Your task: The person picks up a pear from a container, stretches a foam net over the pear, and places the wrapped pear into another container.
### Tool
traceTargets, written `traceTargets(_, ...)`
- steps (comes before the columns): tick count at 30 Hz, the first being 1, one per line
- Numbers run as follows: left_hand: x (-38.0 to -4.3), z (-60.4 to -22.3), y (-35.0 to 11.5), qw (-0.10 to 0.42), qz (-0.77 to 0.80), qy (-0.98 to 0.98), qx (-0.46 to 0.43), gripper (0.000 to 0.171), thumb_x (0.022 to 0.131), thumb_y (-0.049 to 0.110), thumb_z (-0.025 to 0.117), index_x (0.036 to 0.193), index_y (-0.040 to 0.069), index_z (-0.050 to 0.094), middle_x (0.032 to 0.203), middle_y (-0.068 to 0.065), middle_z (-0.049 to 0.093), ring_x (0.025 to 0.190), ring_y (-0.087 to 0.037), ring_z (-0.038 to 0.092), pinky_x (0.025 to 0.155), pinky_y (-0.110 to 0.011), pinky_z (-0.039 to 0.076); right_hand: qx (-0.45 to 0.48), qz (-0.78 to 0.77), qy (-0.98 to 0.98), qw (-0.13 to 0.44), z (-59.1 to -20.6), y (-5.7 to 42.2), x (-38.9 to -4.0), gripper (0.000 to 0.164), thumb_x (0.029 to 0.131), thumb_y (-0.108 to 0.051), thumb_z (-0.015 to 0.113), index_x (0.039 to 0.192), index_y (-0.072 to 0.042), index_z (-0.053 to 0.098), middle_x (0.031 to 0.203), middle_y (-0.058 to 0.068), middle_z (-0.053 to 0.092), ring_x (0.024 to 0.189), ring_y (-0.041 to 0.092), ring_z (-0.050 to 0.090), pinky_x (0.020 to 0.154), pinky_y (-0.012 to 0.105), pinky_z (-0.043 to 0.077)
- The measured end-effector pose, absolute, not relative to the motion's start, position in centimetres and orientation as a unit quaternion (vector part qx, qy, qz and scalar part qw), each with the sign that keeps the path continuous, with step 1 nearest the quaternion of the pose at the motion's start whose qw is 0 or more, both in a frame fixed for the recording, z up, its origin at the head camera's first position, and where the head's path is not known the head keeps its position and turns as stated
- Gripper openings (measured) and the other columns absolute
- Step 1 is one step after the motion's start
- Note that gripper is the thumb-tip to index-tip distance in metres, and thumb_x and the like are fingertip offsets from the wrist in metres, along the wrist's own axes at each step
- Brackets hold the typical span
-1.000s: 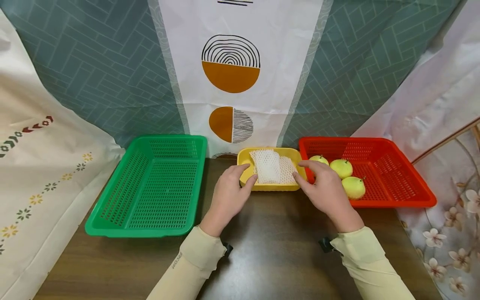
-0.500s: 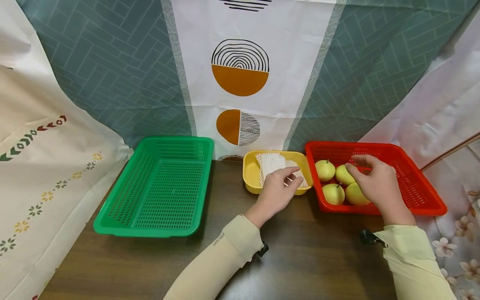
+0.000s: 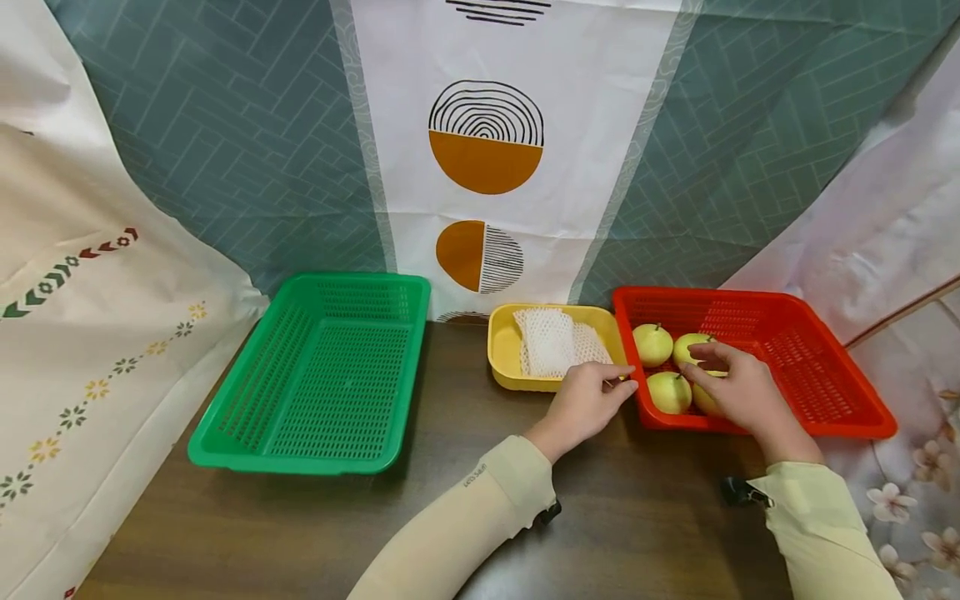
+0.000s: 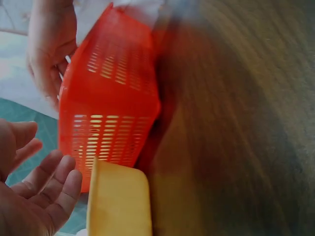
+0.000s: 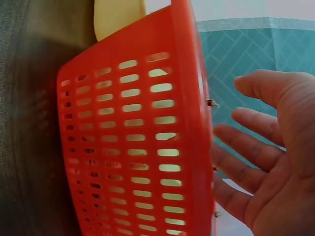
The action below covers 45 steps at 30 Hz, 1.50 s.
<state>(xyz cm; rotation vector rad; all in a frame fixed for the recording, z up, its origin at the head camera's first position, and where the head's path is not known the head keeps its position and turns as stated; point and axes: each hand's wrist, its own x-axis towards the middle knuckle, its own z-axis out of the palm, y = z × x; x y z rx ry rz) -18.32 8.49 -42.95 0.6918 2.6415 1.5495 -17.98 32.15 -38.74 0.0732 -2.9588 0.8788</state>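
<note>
Several yellow-green pears [image 3: 670,392] with short stems lie grouped in the left part of the red basket [image 3: 817,354]. Over the right-hand pears hovers my right hand [image 3: 738,390], partly covering them. Its fingers are spread and relaxed in the right wrist view, above the basket rim. My left hand [image 3: 588,404] is at the basket's left rim, by the near right corner of the yellow tray [image 3: 506,379]. In the left wrist view its fingers [image 4: 64,196] are loosely bent with nothing between them. White foam net sleeves [image 3: 550,342] lie in the tray.
On the left of the wooden table [image 3: 450,467] stands a green basket [image 3: 345,383] with nothing in it. The yellow tray sits close against the red basket. A patterned cloth [image 3: 300,150] hangs behind the containers.
Both hands have left the yellow tray and moved right. The right hand reached over the pears, then lowered; the left hand followed to the red basket's left rim. The view shifted slightly.
</note>
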Motion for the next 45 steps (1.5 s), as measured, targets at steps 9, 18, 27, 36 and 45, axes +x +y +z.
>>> traceTargets(9, -18.4, -44.2, 9.5, -0.013, 0.484, 0.843, 0.234, 0.026, 0.088, 0.033, 0.063, 0.113, 0.024, 0.069, 0.108, 0.013, 0.068, 0.084, 0.007, 0.057, 0.071, -0.008, 0.046, 0.022, 0.288, -0.957, -0.02, -40.6, 32.4, -18.6, 0.064, 0.086, -0.055, 0.056, 0.128, -0.007, 0.053, 0.127, 0.02, 0.057, 0.11, 0.037, 0.058, 0.087, 0.05, 0.049)
traceTargets(18, -18.5, -44.6, 9.9, -0.011, 0.507, 0.83, 0.231, 0.028, 0.087, 0.031, 0.065, 0.113, 0.021, 0.07, 0.108, 0.011, 0.069, 0.083, 0.007, 0.058, 0.071, -0.007, 0.047, 0.02, 0.277, -0.959, -0.055, -40.9, 32.0, -19.0, 0.075, 0.084, -0.06, 0.056, 0.134, -0.004, 0.047, 0.127, 0.025, 0.055, 0.112, 0.039, 0.056, 0.09, 0.054, 0.047)
traceTargets(27, -18.7, -45.1, 10.0, 0.006, 0.567, 0.795, 0.216, 0.026, 0.085, 0.03, 0.068, 0.109, 0.019, 0.071, 0.104, 0.01, 0.07, 0.077, 0.007, 0.058, 0.066, -0.008, 0.048, 0.033, 0.264, -0.961, -0.078, -41.0, 31.7, -19.0, 0.08, 0.078, -0.063, 0.061, 0.132, -0.005, 0.049, 0.128, 0.025, 0.055, 0.111, 0.043, 0.054, 0.089, 0.056, 0.047)
traceTargets(36, -19.0, -45.6, 10.2, 0.023, 0.606, 0.77, 0.201, 0.024, 0.083, 0.029, 0.07, 0.106, 0.021, 0.072, 0.102, 0.012, 0.07, 0.081, 0.008, 0.06, 0.069, -0.01, 0.049, 0.051, 0.232, -0.966, -0.098, -41.2, 31.8, -19.3, 0.083, 0.07, -0.057, 0.073, 0.131, -0.006, 0.05, 0.122, 0.025, 0.058, 0.105, 0.039, 0.056, 0.084, 0.055, 0.048)
traceTargets(45, -19.0, -45.7, 10.1, 0.028, 0.616, 0.762, 0.198, 0.024, 0.083, 0.027, 0.071, 0.106, 0.02, 0.073, 0.102, 0.011, 0.07, 0.082, 0.007, 0.06, 0.07, -0.011, 0.05, 0.049, 0.237, -0.96, -0.141, -41.2, 31.5, -20.2, 0.088, 0.065, -0.049, 0.08, 0.133, -0.004, 0.047, 0.124, 0.028, 0.055, 0.105, 0.039, 0.054, 0.087, 0.057, 0.045)
